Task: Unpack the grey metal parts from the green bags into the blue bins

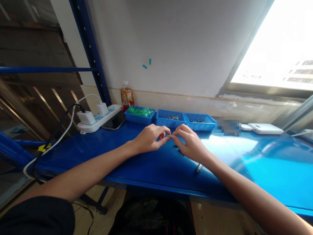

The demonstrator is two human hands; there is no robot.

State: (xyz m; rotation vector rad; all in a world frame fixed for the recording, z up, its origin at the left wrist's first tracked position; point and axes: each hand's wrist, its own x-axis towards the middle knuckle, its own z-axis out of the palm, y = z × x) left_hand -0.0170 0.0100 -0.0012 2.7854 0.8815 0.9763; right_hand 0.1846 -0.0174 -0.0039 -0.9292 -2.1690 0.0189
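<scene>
Over the middle of the blue table (151, 169), my left hand (152, 137) and my right hand (187, 139) meet fingertip to fingertip. Between them is a small grey metal piece (170, 135), pinched at its left end by my left thumb and fingers and at its right end by my right ones. The piece is too small and too covered to name its kind. A short silvery metal cylinder (199, 167) lies on the table below my right wrist. Small dark bits show under my right hand, partly hidden by it.
Behind my hands stand a blue bin (129, 117) of green plastic bits and two blue bins (168, 122) (206, 126) of small metal parts. A power strip (91, 127), phone (114, 120) and bottle (126, 96) are left; a white box (266, 128) is right.
</scene>
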